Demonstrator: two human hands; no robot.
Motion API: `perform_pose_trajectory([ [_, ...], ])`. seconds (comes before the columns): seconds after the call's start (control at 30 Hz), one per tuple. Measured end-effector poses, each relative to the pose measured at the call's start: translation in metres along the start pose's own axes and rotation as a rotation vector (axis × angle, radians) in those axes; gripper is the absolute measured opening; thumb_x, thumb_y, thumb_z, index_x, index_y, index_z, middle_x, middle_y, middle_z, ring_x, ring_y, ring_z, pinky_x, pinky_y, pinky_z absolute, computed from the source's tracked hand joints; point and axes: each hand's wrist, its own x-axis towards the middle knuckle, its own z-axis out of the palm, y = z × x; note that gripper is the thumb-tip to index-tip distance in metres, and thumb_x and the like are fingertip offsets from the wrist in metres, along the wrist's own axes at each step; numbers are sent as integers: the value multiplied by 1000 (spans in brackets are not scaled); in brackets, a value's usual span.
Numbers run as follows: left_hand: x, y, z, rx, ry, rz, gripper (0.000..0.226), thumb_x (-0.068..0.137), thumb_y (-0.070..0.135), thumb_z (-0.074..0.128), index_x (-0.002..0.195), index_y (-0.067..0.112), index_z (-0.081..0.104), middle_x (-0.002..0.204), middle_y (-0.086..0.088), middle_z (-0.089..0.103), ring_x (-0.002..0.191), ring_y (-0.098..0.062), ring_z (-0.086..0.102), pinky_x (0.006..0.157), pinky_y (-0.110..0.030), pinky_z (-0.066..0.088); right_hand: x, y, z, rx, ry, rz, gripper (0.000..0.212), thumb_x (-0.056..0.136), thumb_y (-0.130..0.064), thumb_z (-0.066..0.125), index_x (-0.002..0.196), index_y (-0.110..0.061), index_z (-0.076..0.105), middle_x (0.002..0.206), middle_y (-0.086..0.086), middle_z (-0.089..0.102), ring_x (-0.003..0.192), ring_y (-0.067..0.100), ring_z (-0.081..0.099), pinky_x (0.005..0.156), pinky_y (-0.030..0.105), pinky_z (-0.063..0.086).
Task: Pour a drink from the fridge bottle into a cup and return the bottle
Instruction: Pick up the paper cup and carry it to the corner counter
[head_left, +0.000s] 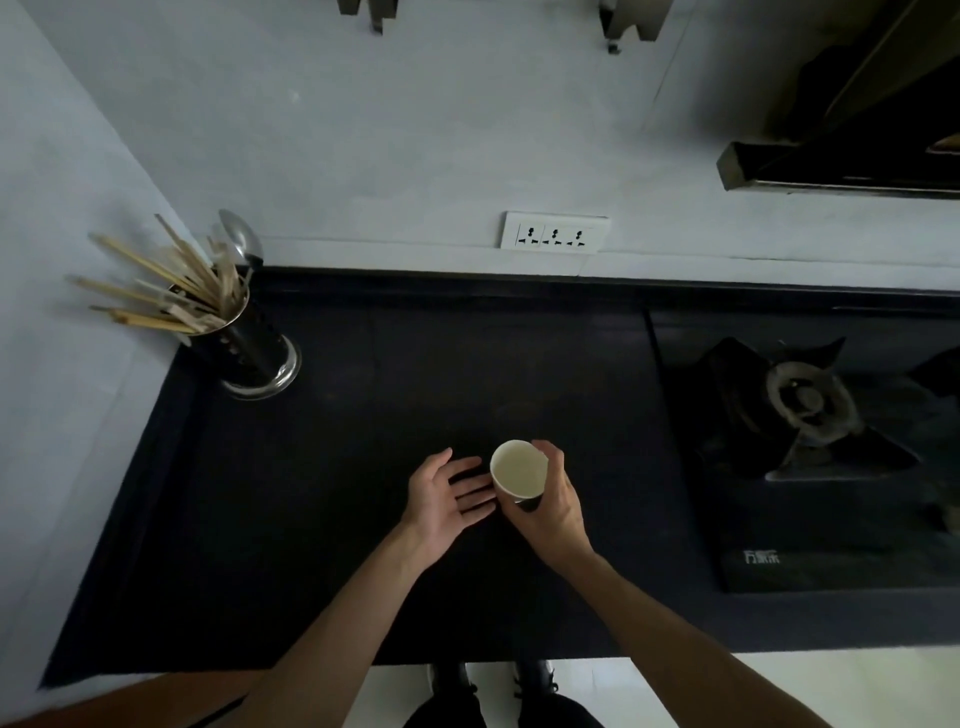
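1. Head view, lower centre of the frame: the right hand (553, 501) wraps its fingers and thumb around the side of a paper cup (519, 467), gripping low on the wall so the mouth is unobstructed for pouring.
2. The cup's mouth faces up, leaning slightly toward the upper left. Its inside looks pale, and I cannot tell whether any drink is in it or whether its base touches the counter (363, 415).
3. The left hand (441, 499) is just beside the cup on its left, palm turned up and fingers straight and relaxed, holding nothing. It seems placed to steady the cup or help set it down.
4. The bottle is not in view, so I judge that fetching it from the fridge, pouring and returning it are all left to do.
5. The dark counter around the hands gives a flat spot in the middle of the frame for the cup.
6. At upper left a metal holder (249, 343) stands in the counter's corner with chopsticks (156, 291) and a spoon (241, 236), well apart from the cup.
7. At right sits a gas stove (810, 400), also apart from the cup. A wall socket (555, 233) is above the counter's back edge.
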Motion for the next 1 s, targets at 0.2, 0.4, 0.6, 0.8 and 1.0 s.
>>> perform_pose_trajectory([
  [0.2, -2, 3, 1, 88, -25, 12, 46, 99, 40, 43, 124, 5, 59, 122, -24, 64, 117, -39, 59, 110, -54, 39, 1, -2, -1, -49, -38, 30, 80, 81, -30, 79, 139, -34, 24, 133, -6, 48, 121, 7, 50, 89, 14, 44],
  [0.4, -17, 15, 22, 423, -35, 164, 32, 102, 37, 42, 115, 16, 62, 126, -15, 62, 120, -31, 57, 107, -48, 42, 3, -9, -21, -167, -161, -6, 98, 82, -31, 78, 154, -23, 12, 149, 3, 33, 139, 17, 33, 108, 29, 31],
  [0.6, -35, 37, 72, 1183, -67, 457, 45, 101, 41, 46, 140, 17, 46, 144, -10, 49, 129, -23, 49, 108, -40, 38, -1, -21, -84, -303, -285, -4, 116, 76, -54, 76, 155, -33, -8, 155, 5, 30, 142, 22, 31, 113, 42, 32],
  [0.8, -71, 26, 164, 1949, -95, 773, 71, 96, 48, 53, 153, 17, 26, 154, -9, 36, 138, -25, 41, 108, -41, 39, -7, -18, -210, -615, -207, 5, 96, 86, -69, 53, 156, -28, 2, 151, 9, 37, 135, 29, 41, 105, 45, 42],
  [1.0, -106, -20, 279, 2315, -102, 1073, 74, 93, 55, 49, 148, 11, 29, 144, -15, 46, 127, -33, 49, 101, -49, 45, -42, -9, -350, -765, -26, 77, 84, 90, -65, 49, 153, -21, 17, 148, 12, 41, 132, 35, 44, 100, 47, 43],
])
